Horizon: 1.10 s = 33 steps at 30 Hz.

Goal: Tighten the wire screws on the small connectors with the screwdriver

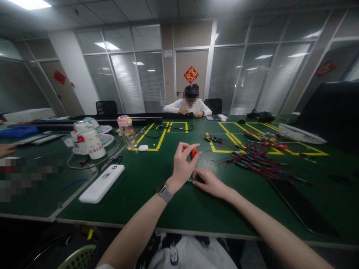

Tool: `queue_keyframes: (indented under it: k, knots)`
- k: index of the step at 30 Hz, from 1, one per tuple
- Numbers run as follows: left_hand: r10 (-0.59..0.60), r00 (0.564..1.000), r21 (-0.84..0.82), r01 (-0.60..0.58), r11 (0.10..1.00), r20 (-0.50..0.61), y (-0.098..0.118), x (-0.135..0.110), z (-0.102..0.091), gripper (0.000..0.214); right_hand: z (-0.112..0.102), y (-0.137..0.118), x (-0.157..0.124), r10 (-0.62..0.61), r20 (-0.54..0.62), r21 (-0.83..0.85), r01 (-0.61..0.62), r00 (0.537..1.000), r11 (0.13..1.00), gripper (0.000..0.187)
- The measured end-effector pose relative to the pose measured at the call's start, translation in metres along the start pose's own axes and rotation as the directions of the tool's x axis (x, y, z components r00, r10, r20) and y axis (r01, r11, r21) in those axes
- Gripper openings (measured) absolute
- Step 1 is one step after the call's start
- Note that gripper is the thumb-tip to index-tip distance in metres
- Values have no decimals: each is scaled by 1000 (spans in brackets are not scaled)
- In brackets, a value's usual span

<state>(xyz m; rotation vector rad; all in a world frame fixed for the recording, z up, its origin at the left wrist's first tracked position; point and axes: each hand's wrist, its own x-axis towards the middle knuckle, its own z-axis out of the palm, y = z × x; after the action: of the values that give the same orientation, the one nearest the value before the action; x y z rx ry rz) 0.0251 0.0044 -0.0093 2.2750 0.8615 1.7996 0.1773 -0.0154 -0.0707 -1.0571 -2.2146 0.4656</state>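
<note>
Raised above the green table, my left hand (183, 160) is closed around a small orange thing (193, 152) with a dark part. Its kind is mostly hidden by the fingers. Just below and to the right, my right hand (209, 182) rests low on the tabletop with curled fingers. Its fingertips hold a small green circuit board (191, 180), of which only an edge shows. A dark piece (200, 178) is partly visible under the right fingers. Red, blue and black wires with small boards (252, 158) lie in a heap to the right of both hands.
At the left are a white power bank (102, 184), a white bottle (91, 140), a clear pink-lidded bottle (127, 132) and a round white case (143, 148). A dark flat panel (300, 205) lies at the right. Across the table sits a person (190, 102). Yellow tape marks the tabletop.
</note>
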Motion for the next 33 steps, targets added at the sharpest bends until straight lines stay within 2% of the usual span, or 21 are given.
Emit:
queue_keyframes:
  k: [5, 14, 20, 27, 33]
  knots:
    - [-11, 998, -92, 17, 996, 63, 1, 0, -1, 34, -1, 0, 0, -6, 4, 1, 6, 1000, 1000, 9]
    - [-14, 1000, 13, 14, 1000, 3, 0, 1, -1, 23, 0, 0, 0, 8, 6, -11, -8, 1000, 1000, 9]
    - [-35, 997, -83, 42, 996, 75, -1, 1, 0, 35, -1, -1, 0, -3, 14, 7, 3, 1000, 1000, 9]
    - [-24, 1000, 13, 24, 1000, -3, -2, 0, 2, 25, 0, 0, 0, -4, 12, -18, 4, 1000, 1000, 10]
    - [-21, 999, -64, 24, 998, 46, 1, 1, -1, 32, -1, -1, 0, -17, 14, 4, 17, 1000, 1000, 8]
